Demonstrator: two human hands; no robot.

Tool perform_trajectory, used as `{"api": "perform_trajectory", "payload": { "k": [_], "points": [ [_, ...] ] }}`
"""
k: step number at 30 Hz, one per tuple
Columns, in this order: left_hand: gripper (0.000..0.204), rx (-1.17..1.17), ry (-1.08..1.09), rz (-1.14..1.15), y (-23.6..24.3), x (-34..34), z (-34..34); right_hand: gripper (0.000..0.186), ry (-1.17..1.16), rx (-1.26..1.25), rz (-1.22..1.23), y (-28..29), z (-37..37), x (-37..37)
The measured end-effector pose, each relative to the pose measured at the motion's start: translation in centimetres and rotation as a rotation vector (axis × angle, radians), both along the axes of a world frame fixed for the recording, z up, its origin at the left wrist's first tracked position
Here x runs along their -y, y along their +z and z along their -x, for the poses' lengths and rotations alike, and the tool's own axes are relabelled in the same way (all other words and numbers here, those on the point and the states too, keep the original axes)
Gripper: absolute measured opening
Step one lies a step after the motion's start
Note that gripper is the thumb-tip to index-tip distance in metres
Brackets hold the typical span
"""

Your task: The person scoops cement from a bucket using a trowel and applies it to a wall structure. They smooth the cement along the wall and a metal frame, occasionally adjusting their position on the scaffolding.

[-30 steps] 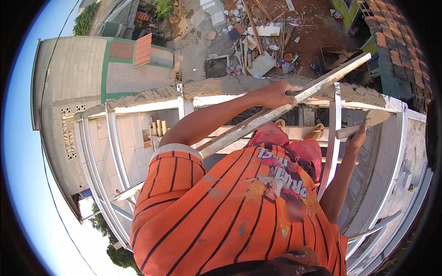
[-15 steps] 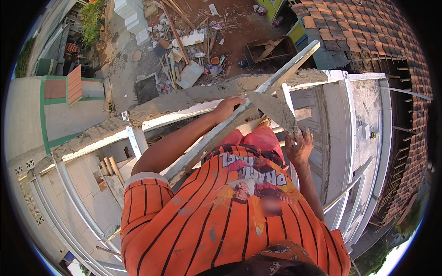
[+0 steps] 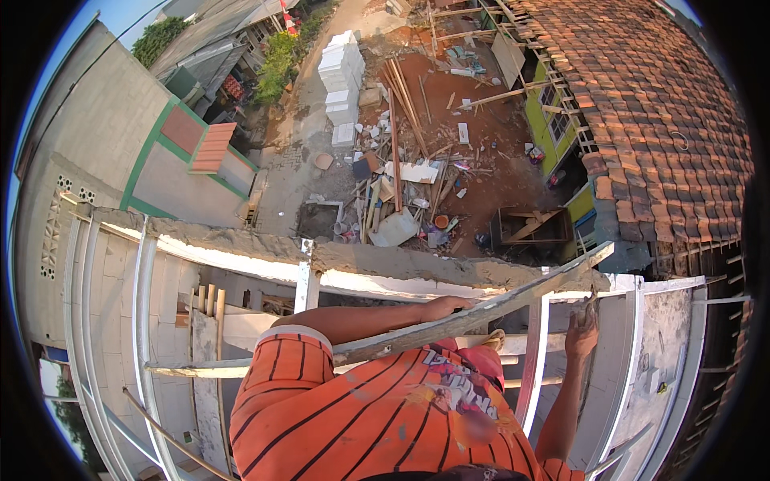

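Observation:
My left hand (image 3: 445,307) is closed on a long, mortar-stained wooden batten (image 3: 497,308). The batten slants across my body, its far right end over the wall top and its other end out past my left arm. Wet grey mortar covers the wall top (image 3: 385,261) in front of me. Beyond the batten on the right, my right hand (image 3: 582,330) is closed round a trowel (image 3: 594,297), close to the mortared edge. The trowel's blade shows almost edge-on, and its handle is hidden in the fingers.
Pale metal roof channels (image 3: 307,282) cross the wall on both sides of me. Tiled roofing (image 3: 642,104) rises at the right. Far below lie a rubble heap (image 3: 397,228), stacked white blocks (image 3: 341,76) and a wooden crate (image 3: 529,228). A drop lies beyond the wall.
My view has tilted up and outward. The right hand and trowel have moved right, away from the batten; the blade has turned from broadside to edge-on. The batten lies flatter, still in my left hand.

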State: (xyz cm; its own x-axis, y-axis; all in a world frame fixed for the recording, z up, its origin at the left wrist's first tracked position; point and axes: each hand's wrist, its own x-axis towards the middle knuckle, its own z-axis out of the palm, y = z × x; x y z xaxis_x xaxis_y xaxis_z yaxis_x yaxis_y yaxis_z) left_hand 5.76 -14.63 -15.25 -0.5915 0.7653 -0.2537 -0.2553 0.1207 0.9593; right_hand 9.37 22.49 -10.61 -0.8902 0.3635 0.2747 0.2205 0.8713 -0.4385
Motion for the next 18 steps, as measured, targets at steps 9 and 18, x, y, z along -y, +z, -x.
{"api": "perform_trajectory", "payload": {
  "k": [9,18],
  "points": [
    [0.039,0.072,-0.094,0.059,4.8,-1.8,1.4,0.046,0.075,0.050,0.271,0.7,-10.1,5.8],
    [0.045,0.017,-0.248,0.149,6.2,-4.2,2.8,0.057,-0.546,0.146,0.855,-1.7,-23.5,11.8]
  ]
}}
